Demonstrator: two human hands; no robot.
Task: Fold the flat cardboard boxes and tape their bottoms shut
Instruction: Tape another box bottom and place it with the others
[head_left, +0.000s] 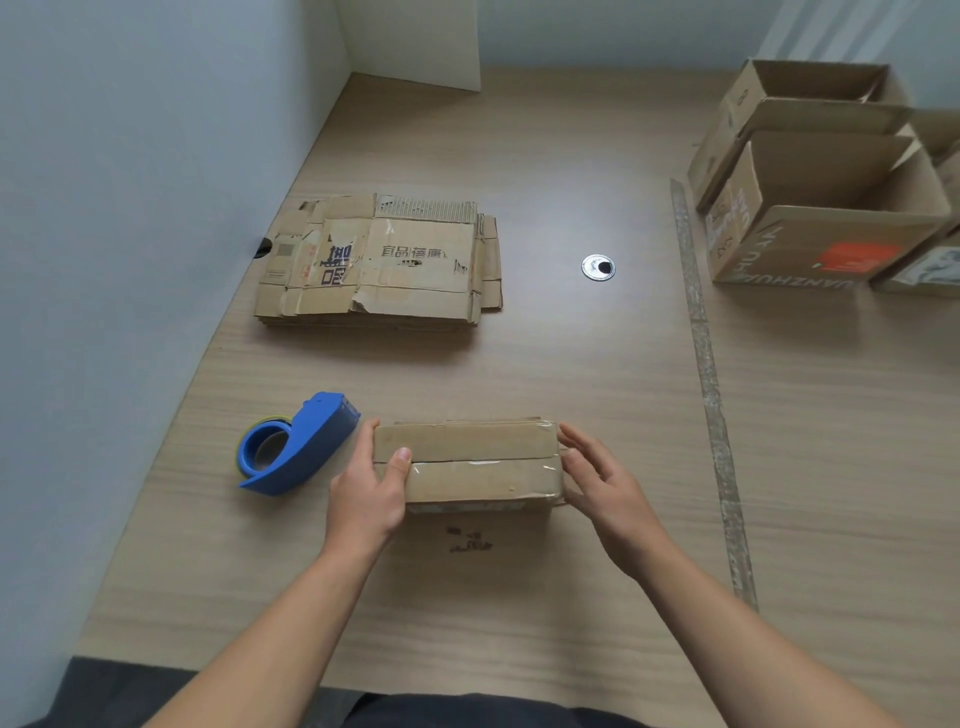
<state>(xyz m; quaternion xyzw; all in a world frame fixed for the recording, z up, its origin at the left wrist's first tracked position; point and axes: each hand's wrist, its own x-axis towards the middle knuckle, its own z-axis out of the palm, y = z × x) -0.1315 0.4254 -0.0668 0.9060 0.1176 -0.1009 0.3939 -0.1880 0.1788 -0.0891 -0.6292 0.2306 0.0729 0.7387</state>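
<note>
Folded box, bottom up with clear tape along its seam, stands on the table before us. Our left hand grips its left end, thumb on top; our right hand touches its right end with straight fingers. From the box: blue tape dispenser at 9 o'clock, flat boxes at 11, open boxes at 2.
</note>
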